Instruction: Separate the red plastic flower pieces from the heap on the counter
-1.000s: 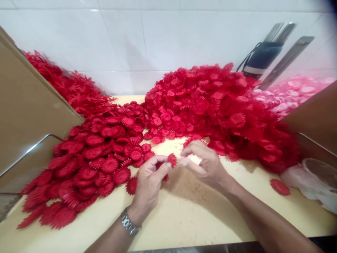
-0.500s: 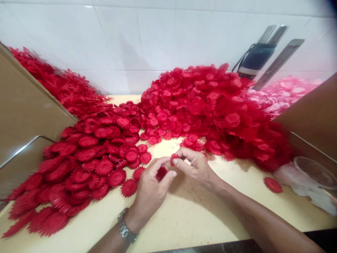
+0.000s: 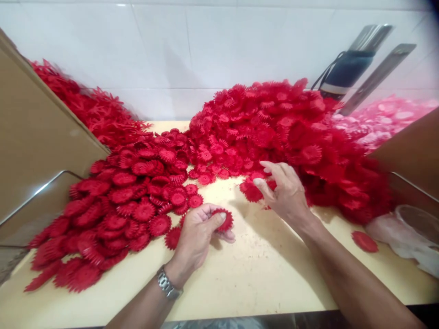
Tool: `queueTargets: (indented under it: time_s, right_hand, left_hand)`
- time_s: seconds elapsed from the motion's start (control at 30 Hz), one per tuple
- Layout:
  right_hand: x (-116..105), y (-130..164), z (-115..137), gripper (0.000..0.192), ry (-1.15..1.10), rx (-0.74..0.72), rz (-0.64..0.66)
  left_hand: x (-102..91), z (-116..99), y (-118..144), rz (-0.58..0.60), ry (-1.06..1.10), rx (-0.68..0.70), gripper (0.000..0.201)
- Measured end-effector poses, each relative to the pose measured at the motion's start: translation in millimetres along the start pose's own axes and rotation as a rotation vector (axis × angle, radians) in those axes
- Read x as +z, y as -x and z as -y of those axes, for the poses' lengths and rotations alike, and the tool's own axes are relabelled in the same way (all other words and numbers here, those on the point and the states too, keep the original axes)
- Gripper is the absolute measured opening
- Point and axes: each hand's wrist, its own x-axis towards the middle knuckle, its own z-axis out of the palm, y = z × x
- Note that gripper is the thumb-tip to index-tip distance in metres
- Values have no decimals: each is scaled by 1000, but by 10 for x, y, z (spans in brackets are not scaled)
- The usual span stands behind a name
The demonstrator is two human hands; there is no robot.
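Note:
Pinched between the thumb and fingers of my left hand [image 3: 195, 235] is a red flower-shaped disc [image 3: 227, 221] with a fringed edge. My right hand [image 3: 287, 193] hovers at the near edge of the large heap of red fringed discs [image 3: 250, 130], fingers apart and nothing visible in them. Some loose discs [image 3: 253, 188] lie just beyond its thumb. To the left of my left hand spreads a second pile of thicker red discs [image 3: 120, 196], several of them close to my wrist and knuckles.
Cardboard panels [image 3: 44, 114] flank the pale table [image 3: 247, 283]. Spiky red pieces [image 3: 92, 109] lie at the back left, pink ones [image 3: 394, 114] at the back right. A dark blue bottle [image 3: 350, 68] and a metal ruler [image 3: 380, 77] lean behind. One disc [image 3: 364, 241] lies beside a plastic bag [image 3: 394, 237].
My right hand has parted from my left, moving right and away toward the large heap, its fingers opening. The left hand now shows the fringed disc in a pinch. The view has shifted slightly.

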Motion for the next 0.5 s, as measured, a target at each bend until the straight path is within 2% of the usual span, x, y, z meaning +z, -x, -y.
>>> queueTargets:
  time_s: [0.13, 0.27, 0.4, 0.5]
  right_hand:
    - [-27, 69, 257, 22, -371, -53, 142]
    - [-34, 142, 473, 16, -614, -89, 217]
    - [9, 165, 552, 19, -688, -137, 265]
    - [41, 165, 546, 14, -690, -154, 342]
  left_hand:
    - [-9, 16, 3, 37, -17, 35, 18]
    - [-22, 68, -5, 29, -62, 48, 27]
    - [-18, 122, -16, 11, -139, 93, 36]
    - [-19, 132, -22, 36, -116, 81, 37]
